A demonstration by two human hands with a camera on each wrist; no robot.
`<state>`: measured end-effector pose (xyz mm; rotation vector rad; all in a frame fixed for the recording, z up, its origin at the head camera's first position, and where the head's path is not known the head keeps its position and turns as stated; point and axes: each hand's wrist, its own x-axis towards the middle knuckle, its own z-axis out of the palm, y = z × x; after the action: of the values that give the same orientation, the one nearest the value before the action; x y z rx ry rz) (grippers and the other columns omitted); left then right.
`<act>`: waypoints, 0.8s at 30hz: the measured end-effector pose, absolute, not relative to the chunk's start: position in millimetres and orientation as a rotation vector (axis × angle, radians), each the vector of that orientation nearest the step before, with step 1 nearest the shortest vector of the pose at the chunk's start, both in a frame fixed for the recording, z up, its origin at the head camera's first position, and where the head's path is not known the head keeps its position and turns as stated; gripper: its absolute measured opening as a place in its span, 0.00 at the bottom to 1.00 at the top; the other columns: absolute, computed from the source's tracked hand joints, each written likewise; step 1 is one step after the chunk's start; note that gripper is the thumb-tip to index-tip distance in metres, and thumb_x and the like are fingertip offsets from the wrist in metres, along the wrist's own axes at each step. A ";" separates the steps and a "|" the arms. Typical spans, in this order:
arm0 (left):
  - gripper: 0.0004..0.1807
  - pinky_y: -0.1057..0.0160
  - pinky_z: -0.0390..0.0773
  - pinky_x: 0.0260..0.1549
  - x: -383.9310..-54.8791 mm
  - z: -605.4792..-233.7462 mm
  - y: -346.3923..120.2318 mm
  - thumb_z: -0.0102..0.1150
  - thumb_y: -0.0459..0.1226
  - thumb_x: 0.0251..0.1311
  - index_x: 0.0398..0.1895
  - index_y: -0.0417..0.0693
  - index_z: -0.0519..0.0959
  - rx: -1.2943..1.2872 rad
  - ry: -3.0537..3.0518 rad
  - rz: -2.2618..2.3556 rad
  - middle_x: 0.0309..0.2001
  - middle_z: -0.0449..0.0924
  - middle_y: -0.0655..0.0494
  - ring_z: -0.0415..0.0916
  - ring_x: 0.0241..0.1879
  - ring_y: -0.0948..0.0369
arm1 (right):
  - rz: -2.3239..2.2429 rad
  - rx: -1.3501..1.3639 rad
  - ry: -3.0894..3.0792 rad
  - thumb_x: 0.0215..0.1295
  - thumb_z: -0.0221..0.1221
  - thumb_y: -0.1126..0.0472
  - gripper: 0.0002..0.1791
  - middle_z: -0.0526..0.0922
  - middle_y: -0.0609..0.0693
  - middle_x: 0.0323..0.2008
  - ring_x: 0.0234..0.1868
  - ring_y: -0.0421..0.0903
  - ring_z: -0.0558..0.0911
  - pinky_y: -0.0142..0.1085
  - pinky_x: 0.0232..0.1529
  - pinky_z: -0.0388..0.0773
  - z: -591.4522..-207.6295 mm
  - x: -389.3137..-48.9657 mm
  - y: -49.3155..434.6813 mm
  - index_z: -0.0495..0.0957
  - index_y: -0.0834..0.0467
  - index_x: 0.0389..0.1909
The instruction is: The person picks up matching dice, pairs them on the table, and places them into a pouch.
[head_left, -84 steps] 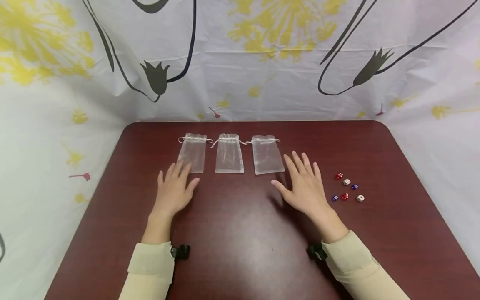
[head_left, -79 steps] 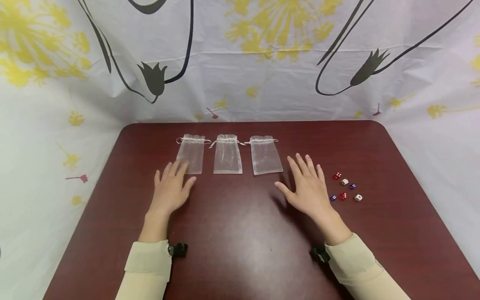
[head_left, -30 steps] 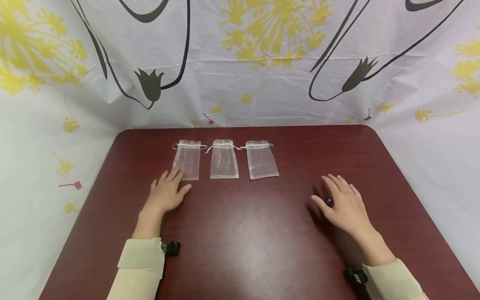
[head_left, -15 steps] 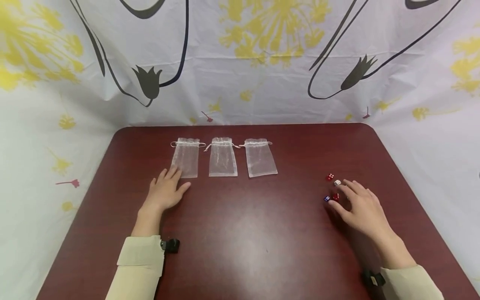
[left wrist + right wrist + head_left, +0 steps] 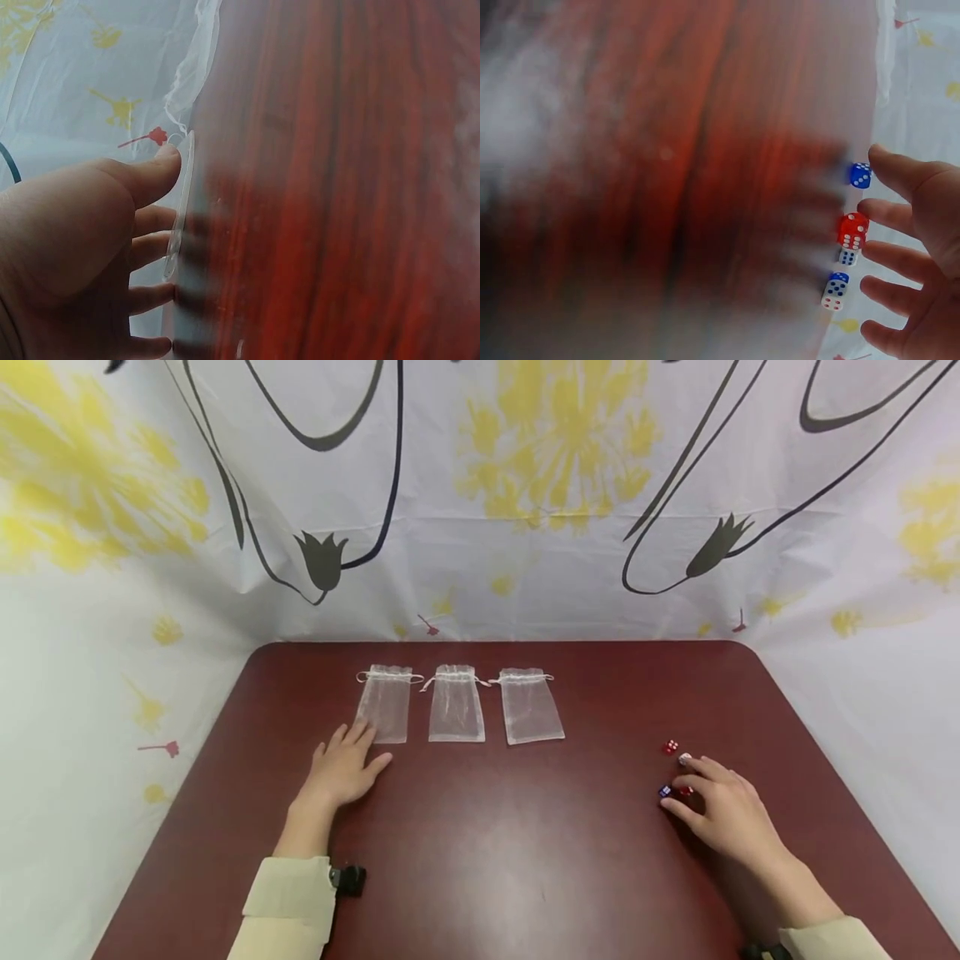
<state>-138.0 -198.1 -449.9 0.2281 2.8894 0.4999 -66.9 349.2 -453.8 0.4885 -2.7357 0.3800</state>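
My left hand (image 5: 341,772) lies with spread fingers at the lower corner of the left sheer drawstring pouch (image 5: 390,706), fingertips over its edge. Two more such pouches, a middle one (image 5: 457,710) and a right one (image 5: 531,710), lie flat beside it. On the right, my right hand (image 5: 735,814) hovers low over a group of small dice, fingers loosely bent and gripping nothing. A red die (image 5: 671,747), a white die (image 5: 685,759) and a blue die (image 5: 664,791) show around its fingertips. The right wrist view shows further dice, including a white die (image 5: 835,295), that the hand hides from the head view.
The dark red table (image 5: 480,860) has rounded far corners. A white patterned cloth (image 5: 480,568) hangs behind it and at both sides. Each sleeve cuff carries a small black wrist camera (image 5: 348,880).
My right hand has moved right from beside the right pouch to the dice, its fingers bending more. The left hand stays by the left pouch. The head view has tilted up slightly.
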 end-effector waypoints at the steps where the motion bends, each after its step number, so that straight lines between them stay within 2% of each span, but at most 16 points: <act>1: 0.37 0.27 0.47 0.68 -137.1 -450.1 -197.7 0.48 0.52 0.76 0.77 0.38 0.58 0.230 2.891 0.501 0.79 0.49 0.38 0.43 0.76 0.34 | 0.374 0.496 -2.732 0.40 0.79 0.56 0.16 0.83 0.65 0.53 0.54 0.71 0.79 0.68 0.48 0.72 -454.7 -66.5 349.4 0.87 0.56 0.31; 12: 0.38 0.26 0.47 0.68 -129.2 -455.2 -197.6 0.52 0.52 0.74 0.77 0.39 0.60 0.214 2.912 0.536 0.79 0.50 0.38 0.44 0.76 0.34 | 0.300 0.542 -2.711 0.41 0.79 0.59 0.12 0.85 0.61 0.51 0.54 0.65 0.81 0.66 0.45 0.74 -456.7 -62.4 348.5 0.87 0.51 0.28; 17: 0.38 0.26 0.47 0.68 -126.4 -453.7 -197.0 0.53 0.52 0.73 0.77 0.39 0.60 0.209 2.915 0.549 0.78 0.51 0.38 0.45 0.76 0.34 | 0.305 0.537 -2.699 0.40 0.79 0.57 0.13 0.85 0.60 0.48 0.52 0.64 0.83 0.65 0.44 0.74 -457.3 -63.4 346.9 0.86 0.51 0.28; 24: 0.38 0.26 0.47 0.67 -125.0 -451.1 -196.5 0.54 0.52 0.73 0.76 0.39 0.62 0.220 2.923 0.547 0.78 0.52 0.38 0.46 0.76 0.34 | 0.311 0.544 -2.672 0.43 0.78 0.58 0.10 0.86 0.60 0.46 0.50 0.63 0.84 0.65 0.45 0.75 -457.1 -69.0 344.7 0.85 0.49 0.26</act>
<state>-125.0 -196.5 -451.1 0.2201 2.9232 0.5472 -69.0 344.7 -457.1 0.5443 -2.6723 0.3107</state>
